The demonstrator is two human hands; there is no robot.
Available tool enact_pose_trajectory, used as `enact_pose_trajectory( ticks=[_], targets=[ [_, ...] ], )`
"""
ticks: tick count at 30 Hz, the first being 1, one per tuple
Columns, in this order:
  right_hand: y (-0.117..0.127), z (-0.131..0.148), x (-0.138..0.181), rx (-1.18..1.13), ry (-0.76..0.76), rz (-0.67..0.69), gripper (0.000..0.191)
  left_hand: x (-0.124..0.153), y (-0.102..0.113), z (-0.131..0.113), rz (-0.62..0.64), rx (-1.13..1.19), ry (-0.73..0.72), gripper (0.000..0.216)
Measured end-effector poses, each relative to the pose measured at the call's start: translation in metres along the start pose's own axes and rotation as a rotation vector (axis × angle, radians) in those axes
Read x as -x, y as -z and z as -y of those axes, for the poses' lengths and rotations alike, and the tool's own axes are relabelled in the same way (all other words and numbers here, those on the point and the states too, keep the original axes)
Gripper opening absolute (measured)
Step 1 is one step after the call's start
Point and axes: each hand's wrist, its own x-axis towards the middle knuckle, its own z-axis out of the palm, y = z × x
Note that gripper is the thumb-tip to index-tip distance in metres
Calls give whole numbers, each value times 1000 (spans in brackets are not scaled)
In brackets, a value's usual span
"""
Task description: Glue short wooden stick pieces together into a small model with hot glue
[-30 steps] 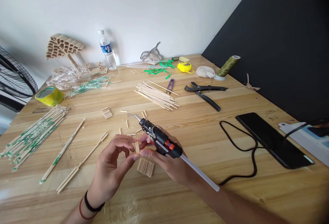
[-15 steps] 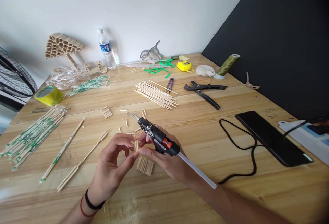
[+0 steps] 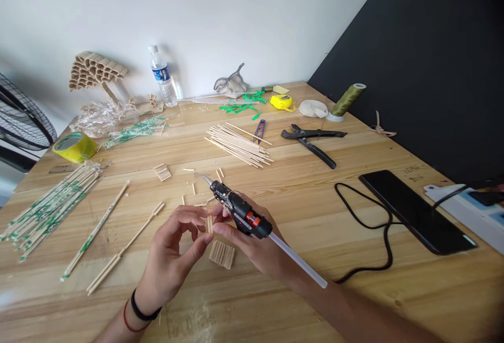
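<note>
My right hand [image 3: 254,246] is wrapped round a black glue gun [image 3: 238,209] with a clear glue stick out the back; its nozzle points away to the upper left. My left hand [image 3: 173,251] pinches a short wooden stick piece [image 3: 210,224] upright between thumb and fingers, and the right fingertips touch the same piece. Just below the hands, a small panel of glued short sticks [image 3: 222,254] lies flat on the wooden table [image 3: 295,196]. Several cut stick bits [image 3: 192,188] lie beyond the nozzle.
A bundle of bare sticks [image 3: 240,146], black cutters [image 3: 313,141], purple snips [image 3: 260,130] and a yellow tape measure [image 3: 283,102] lie farther back. Wrapped chopsticks [image 3: 47,209] and yellow tape [image 3: 74,146] lie left. A black cable [image 3: 366,227] and phone [image 3: 417,211] lie right.
Both hands and the glue gun have drifted very slightly up and left in the picture; the grips are the same.
</note>
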Motion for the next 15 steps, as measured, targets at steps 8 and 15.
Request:
enact_pose_trajectory(
  ticks=[8, 15],
  targets=[
    [1, 0, 0, 84, 38, -3, 10, 0, 0, 1, 53, -28, -20, 17],
    [2, 1, 2, 130, 29, -14, 11, 1, 0, -1, 93, -43, -7, 16]
  ],
)
